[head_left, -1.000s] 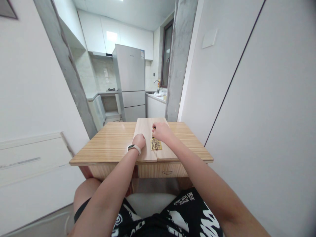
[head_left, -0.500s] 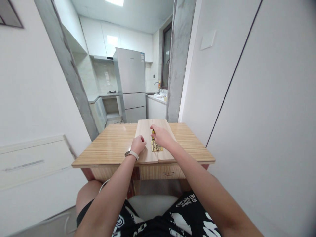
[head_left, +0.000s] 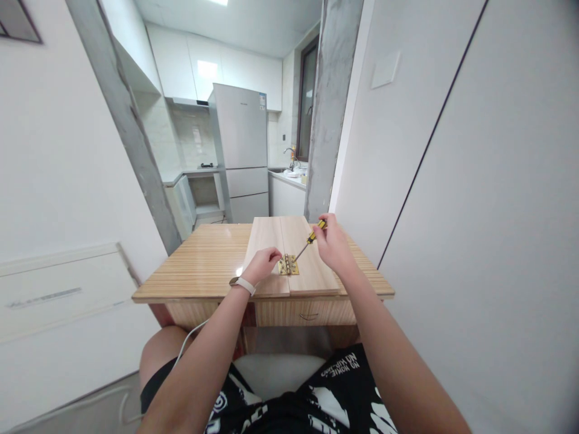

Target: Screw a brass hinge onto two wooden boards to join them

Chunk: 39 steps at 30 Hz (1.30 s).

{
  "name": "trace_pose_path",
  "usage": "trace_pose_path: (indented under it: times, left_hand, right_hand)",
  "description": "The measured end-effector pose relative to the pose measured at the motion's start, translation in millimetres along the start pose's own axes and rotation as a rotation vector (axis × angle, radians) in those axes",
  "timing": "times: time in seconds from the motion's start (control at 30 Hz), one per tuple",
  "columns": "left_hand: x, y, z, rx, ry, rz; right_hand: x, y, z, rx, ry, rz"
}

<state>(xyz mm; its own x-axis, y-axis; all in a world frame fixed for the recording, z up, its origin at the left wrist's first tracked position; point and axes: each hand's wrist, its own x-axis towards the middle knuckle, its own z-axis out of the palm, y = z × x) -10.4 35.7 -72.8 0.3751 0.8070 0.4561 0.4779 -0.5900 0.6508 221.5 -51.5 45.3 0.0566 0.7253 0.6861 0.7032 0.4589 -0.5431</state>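
A brass-coloured hinge [head_left: 288, 265] lies across the seam between two pale wooden boards, the left board [head_left: 266, 234] and the right board [head_left: 312, 274]. My right hand [head_left: 335, 244] is closed around the yellow-and-black handle of a screwdriver [head_left: 312, 236]. Its shaft slants down to the left, with the tip at the hinge's right leaf. My left hand [head_left: 266, 264], with a watch [head_left: 243, 284] on the wrist, is pinched at the hinge's left edge. What its fingertips hold, if anything, is too small to make out. Small screws or holes dot the hinge.
The boards rest on a striped wooden table [head_left: 203, 259] with a drawer [head_left: 310, 314] at its front. A white wall [head_left: 434, 199] stands close on the right. Beyond the table are a fridge [head_left: 242, 132] and a kitchen sink [head_left: 277, 170]. A white cable [head_left: 192, 331] hangs by my left leg.
My right hand has moved right, off the hinge, and the screwdriver now slants with its shaft in sight. My left hand has come right to the hinge; the thin bit at its fingertips no longer shows clearly.
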Motion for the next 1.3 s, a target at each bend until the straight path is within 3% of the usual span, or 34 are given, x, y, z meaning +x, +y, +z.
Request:
trace_pose_path:
  times: [0.2, 0.4, 0.9, 1.1, 1.3]
  left_hand:
    - [6.8, 23.1, 12.2, 0.019, -0.116, 0.108]
    - [12.9, 23.6, 27.0, 0.142, -0.2, 0.148]
    - [24.9, 28.0, 41.1, 0.269, -0.301, 0.196]
    - [17.7, 29.9, 44.9, 0.282, -0.283, 0.211]
    - [1.8, 29.1, 51.0, 0.192, -0.142, 0.139]
  right_hand:
    - [-27.5, 26.0, -17.3, 0.092, 0.081, 0.107]
    - [-48.1, 38.9, -14.2, 0.109, 0.092, 0.147]
    - [-55.2, 39.7, -15.3, 0.079, 0.071, 0.172]
    - [-51.2, 39.4, -11.8, 0.12, 0.057, 0.151]
    - [-37.5, 39.2, -0.2, 0.149, 0.036, 0.116]
